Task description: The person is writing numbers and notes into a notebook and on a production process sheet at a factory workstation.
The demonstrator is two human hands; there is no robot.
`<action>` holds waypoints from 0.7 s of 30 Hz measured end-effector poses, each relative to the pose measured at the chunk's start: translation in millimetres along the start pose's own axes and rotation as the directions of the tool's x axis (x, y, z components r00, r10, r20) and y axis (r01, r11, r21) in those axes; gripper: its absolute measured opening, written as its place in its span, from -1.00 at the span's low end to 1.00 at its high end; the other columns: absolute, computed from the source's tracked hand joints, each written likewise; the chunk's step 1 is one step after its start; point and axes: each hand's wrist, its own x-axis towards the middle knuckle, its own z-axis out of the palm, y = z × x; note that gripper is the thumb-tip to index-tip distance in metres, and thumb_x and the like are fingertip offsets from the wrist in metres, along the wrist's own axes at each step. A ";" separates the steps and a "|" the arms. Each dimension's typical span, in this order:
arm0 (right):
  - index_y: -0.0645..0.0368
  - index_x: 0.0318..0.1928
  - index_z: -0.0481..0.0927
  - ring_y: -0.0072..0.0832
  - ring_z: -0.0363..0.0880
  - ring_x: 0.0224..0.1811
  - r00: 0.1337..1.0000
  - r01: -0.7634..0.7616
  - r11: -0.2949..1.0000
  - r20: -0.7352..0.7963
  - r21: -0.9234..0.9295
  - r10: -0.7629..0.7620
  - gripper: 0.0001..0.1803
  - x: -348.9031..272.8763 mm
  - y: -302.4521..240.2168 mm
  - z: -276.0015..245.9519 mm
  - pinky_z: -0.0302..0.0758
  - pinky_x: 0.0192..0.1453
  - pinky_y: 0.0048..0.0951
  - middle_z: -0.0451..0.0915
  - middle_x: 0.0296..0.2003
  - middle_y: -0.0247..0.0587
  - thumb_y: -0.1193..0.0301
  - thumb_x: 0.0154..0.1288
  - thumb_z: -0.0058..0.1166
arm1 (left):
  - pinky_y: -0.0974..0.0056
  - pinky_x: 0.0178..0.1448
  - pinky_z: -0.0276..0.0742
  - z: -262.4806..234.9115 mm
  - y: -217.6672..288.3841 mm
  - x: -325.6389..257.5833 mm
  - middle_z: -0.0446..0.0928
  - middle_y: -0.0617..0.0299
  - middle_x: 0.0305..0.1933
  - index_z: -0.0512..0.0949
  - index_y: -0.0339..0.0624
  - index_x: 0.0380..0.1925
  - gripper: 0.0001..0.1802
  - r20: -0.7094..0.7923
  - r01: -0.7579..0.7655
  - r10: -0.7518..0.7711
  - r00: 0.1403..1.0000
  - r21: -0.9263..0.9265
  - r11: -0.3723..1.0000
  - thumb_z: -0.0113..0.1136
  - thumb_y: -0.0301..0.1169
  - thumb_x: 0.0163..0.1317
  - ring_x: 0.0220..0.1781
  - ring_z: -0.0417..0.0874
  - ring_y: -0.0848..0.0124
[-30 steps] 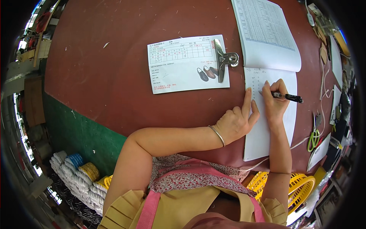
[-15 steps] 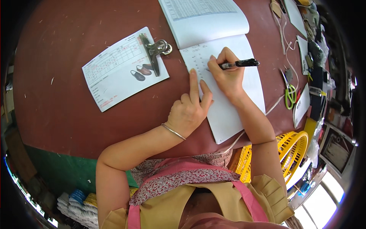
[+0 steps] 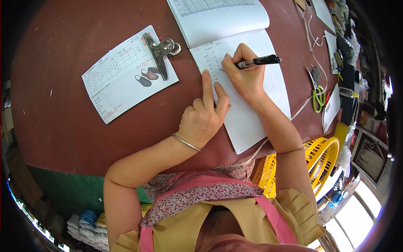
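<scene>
Right hand (image 3: 245, 77) is closed round a black pen (image 3: 261, 61), slanted, tip at a column of handwriting on the pad (image 3: 254, 119). Can't tell if the tip actually touches. Left hand (image 3: 201, 115) grips nothing: one finger stretched out to the pad's left edge beside the writing, thumb over the page, the others curled. Pad lies on the table (image 3: 63, 126) in front of the person, slightly rotated, upper sheets folded back, lower part of the page blank. Card (image 3: 119, 80) with a grid and shoe pictures lies left of the pad, well apart, tilted, metal clip (image 3: 159, 56) on its right end. Scissors (image 3: 319, 97), green handles, right of the pad; white cord (image 3: 301, 109) runs between.
</scene>
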 end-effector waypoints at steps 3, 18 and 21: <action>0.12 -0.58 0.18 -0.75 0.02 -0.56 1.000 -0.019 0.999 -0.010 0.046 0.020 -0.58 -1.4 -0.8 -1.5 0.04 -0.54 -0.49 0.14 -0.65 -0.51 0.64 0.22 0.18 | 0.46 -0.64 0.48 0.1 -1.7 -0.9 0.48 -0.40 0.29 0.56 -0.23 0.04 -0.48 0.000 0.000 0.000 1.000 -0.005 1.000 0.28 -0.03 0.30 -0.69 0.44 0.53; 0.13 -0.58 0.19 -0.73 0.02 -0.57 0.999 0.017 1.000 0.050 -0.025 -0.016 -0.59 -5.1 3.2 -3.4 0.05 -0.55 -0.48 0.13 -0.66 -0.49 0.63 0.22 0.18 | 0.46 -0.62 0.51 0.5 -1.5 -0.8 0.47 -0.40 0.30 0.55 -0.24 0.05 -0.47 0.001 -0.003 0.003 1.000 -0.017 1.000 0.29 -0.04 0.30 -0.68 0.44 0.52; 0.14 -0.58 0.19 -0.73 0.01 -0.58 1.000 -0.018 1.000 0.006 0.009 0.018 -0.59 -5.3 -1.6 -1.8 0.04 -0.55 -0.48 0.13 -0.67 -0.49 0.64 0.21 0.18 | 0.46 -0.63 0.50 0.6 -1.4 -0.8 0.47 -0.40 0.30 0.55 -0.24 0.05 -0.47 0.012 -0.005 0.005 1.000 -0.018 1.000 0.29 -0.04 0.30 -0.69 0.44 0.52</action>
